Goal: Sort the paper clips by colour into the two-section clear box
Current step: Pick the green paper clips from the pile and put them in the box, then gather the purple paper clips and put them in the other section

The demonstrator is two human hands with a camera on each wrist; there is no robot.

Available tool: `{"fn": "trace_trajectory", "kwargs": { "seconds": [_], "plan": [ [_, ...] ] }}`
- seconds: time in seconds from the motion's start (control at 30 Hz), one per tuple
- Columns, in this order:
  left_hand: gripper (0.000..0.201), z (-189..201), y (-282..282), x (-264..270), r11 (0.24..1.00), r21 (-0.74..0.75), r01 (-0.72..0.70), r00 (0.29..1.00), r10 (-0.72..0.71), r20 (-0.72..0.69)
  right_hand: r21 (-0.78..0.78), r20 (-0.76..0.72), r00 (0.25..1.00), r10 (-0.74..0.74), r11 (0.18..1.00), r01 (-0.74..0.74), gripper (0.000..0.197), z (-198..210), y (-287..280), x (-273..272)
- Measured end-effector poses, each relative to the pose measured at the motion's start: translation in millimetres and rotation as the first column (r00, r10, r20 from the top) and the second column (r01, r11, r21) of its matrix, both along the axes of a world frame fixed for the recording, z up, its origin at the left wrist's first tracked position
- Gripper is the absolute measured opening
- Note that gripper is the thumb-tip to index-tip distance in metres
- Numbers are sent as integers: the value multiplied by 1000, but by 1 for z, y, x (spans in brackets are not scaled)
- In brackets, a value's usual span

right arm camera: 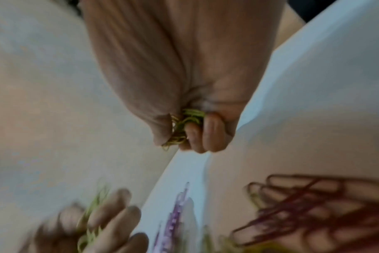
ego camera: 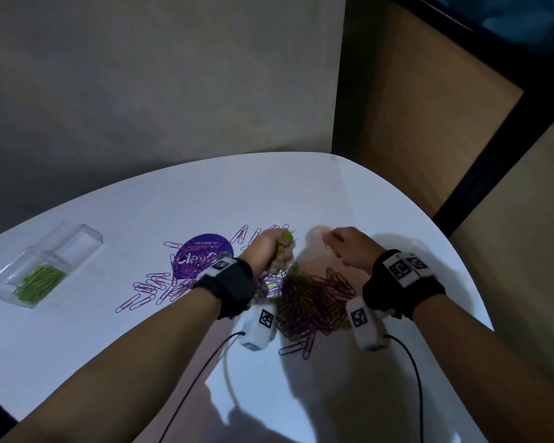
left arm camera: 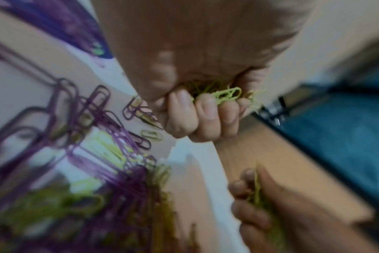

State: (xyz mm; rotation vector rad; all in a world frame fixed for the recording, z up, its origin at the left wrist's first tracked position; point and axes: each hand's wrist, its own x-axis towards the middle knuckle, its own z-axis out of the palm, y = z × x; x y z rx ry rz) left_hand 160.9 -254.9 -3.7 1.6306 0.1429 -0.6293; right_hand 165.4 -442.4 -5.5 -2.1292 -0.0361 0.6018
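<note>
Now the left hand [ego camera: 271,251] is fisted around a bunch of small green wire paper clips [left arm camera: 225,94], and the right hand [ego camera: 352,247] is curled tight on a smaller green bunch [right arm camera: 185,123]; both are raised just above the white tabletop [ego camera: 115,330]. Beneath and between the wrists lies a mixed heap of purple and green paper clips [ego camera: 311,302], with loose purple ones [ego camera: 147,289] spreading leftward. Well to the left of the left hand sits the two-section clear plastic box [ego camera: 68,247], its nearer section holding green clips [ego camera: 40,282].

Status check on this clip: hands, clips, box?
Left hand and right hand each grip green clips. Clear box: green in near section, far section empty. Mixed pile unsorted; nothing blocking.
</note>
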Motion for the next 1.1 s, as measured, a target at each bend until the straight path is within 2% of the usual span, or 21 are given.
{"fn": "trace_trajectory", "kwargs": {
  "seconds": [0.07,0.13,0.23,0.37,0.43,0.57,0.7,0.77,0.87,1.0,1.1],
  "plan": [
    [2,7,12,-14,924,-350,-151,984,107,-144,304,-145,982,-118,939,157,30,7,7,-2],
    [7,4,28,-25,813,-534,-232,971,165,-171,498,-235,960,-151,829,252,24,13,21,-6],
    [10,1,49,-39,655,-687,-315,947,270,-176,632,-290,953,-88,730,260,21,21,51,-12],
    [26,1,85,-49,541,-742,-397,902,381,-204,692,-337,941,-24,671,265,17,25,103,-17],
    [37,5,112,-53,551,-696,-459,873,425,-239,681,-374,927,7,681,269,18,27,134,-17],
    [37,15,184,-60,645,-510,-569,818,507,-271,637,-521,851,75,697,329,22,32,199,-12],
    [32,33,278,-66,743,-220,-632,775,610,-166,616,-583,794,175,732,291,34,40,266,-8],
    [35,43,323,-67,726,-95,-681,732,674,-102,572,-574,799,181,786,233,44,43,301,-8],
    [37,55,378,-63,662,29,-749,661,749,-47,520,-481,850,216,850,78,46,45,351,-8],
    [34,51,425,-50,701,219,-679,722,692,24,445,-380,894,238,894,-49,45,49,414,-9],
    [26,41,445,-42,720,377,-583,796,598,90,412,-404,881,245,909,-64,43,54,452,-4]
  ]
}}
